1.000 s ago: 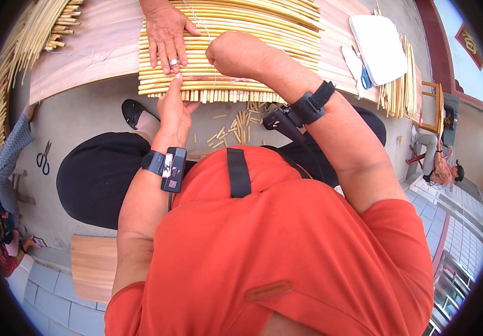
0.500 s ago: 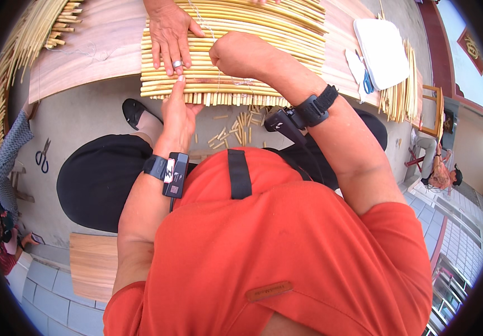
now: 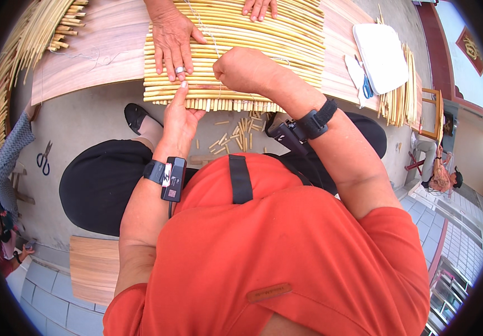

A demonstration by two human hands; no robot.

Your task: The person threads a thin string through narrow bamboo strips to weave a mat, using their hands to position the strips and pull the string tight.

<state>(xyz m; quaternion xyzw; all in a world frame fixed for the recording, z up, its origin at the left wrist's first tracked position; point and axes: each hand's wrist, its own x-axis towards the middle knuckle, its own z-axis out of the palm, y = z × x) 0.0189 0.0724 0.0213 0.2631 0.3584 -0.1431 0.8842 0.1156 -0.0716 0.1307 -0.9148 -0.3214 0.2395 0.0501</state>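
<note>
A mat (image 3: 252,33) of thin yellow stalks, laid side by side and tied with pale string, lies across the table's near edge. My left hand (image 3: 177,120) grips its near edge, thumb on top and fingers underneath. Closed in a fist just above the mat, my right hand (image 3: 244,70) has the white string (image 3: 205,25) running into it from the far side; its fingertips are hidden. Another person's ringed hand (image 3: 172,42) lies flat on the mat, its fingertips close to my left thumb. That person's other hand (image 3: 260,8) rests farther back on the stalks.
Bundled stalks (image 3: 43,33) lie at the left, more (image 3: 397,98) at the right. A white tray (image 3: 381,59) and blue-handled scissors (image 3: 367,87) sit on the table's right part (image 3: 336,45). Below are cut stalk pieces (image 3: 244,131) and dark scissors (image 3: 44,158) on the floor.
The other person's second hand has come farther into view and onto the mat at the back. My right fist has moved only slightly; my left hand keeps its hold.
</note>
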